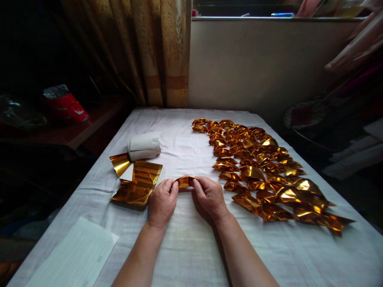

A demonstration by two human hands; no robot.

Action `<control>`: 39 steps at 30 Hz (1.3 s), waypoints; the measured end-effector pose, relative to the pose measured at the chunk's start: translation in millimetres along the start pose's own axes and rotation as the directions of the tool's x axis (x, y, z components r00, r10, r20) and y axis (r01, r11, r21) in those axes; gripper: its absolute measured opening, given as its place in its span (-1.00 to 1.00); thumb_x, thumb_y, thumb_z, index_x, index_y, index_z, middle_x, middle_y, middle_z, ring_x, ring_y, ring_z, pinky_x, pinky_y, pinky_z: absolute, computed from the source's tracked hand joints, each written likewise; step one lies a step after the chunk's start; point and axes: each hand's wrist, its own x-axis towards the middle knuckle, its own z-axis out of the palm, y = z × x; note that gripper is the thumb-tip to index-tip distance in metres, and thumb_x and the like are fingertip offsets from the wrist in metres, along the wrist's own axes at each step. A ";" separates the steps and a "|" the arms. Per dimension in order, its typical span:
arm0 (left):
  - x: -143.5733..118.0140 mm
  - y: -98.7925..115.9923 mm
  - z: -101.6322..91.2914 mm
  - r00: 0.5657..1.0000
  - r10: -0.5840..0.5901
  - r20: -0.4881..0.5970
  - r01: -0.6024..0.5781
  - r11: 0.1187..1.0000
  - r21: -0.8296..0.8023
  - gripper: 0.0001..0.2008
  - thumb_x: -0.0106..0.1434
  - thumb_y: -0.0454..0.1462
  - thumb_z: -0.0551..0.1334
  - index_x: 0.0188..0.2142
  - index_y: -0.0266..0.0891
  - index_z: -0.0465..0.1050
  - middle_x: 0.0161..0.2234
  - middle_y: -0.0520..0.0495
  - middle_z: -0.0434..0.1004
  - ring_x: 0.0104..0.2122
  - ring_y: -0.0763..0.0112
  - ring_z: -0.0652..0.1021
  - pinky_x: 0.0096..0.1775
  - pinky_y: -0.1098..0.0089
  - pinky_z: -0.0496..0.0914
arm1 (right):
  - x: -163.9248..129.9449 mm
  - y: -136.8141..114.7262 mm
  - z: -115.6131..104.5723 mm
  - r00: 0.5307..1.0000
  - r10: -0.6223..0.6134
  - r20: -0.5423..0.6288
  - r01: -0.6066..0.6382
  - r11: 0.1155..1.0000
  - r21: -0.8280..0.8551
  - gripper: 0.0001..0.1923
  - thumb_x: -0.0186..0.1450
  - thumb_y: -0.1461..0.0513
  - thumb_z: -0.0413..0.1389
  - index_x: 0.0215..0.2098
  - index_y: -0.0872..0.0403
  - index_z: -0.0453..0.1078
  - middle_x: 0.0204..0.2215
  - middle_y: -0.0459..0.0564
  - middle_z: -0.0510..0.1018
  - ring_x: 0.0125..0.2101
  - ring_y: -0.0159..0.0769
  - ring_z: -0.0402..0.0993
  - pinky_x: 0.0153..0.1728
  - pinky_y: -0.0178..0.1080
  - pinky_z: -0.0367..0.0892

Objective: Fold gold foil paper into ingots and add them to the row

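Between my two hands is a small folded piece of gold foil paper, held just above the white cloth. My left hand pinches its left end, thumb on the near side. Its right end is gripped by my right hand in the same way. Left of my left hand lies a stack of flat gold foil sheets, with one curled sheet showing a white underside. Many folded gold foil pieces, boat-like with pointed ends, spread in rows to the right of my right hand.
A white paper roll lies behind the foil sheets. A lined sheet of paper rests at the table's near left. Beyond the white-clothed table are a curtain, a wall and, at left, a red container on a brown surface.
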 end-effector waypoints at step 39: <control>1.8 -3.7 3.5 0.993 -0.060 -0.102 0.029 0.959 -0.282 -0.70 0.37 -0.12 0.07 -0.18 -0.20 0.53 -0.25 -0.13 0.64 -0.27 0.31 0.61 -0.20 0.36 0.47 | 6.1 -18.0 -12.8 1.000 0.004 -0.007 -0.006 0.964 -0.265 -0.90 0.27 0.23 0.08 -0.39 0.02 0.41 -0.45 -0.10 0.54 -0.53 -0.39 0.38 -0.44 -0.35 0.16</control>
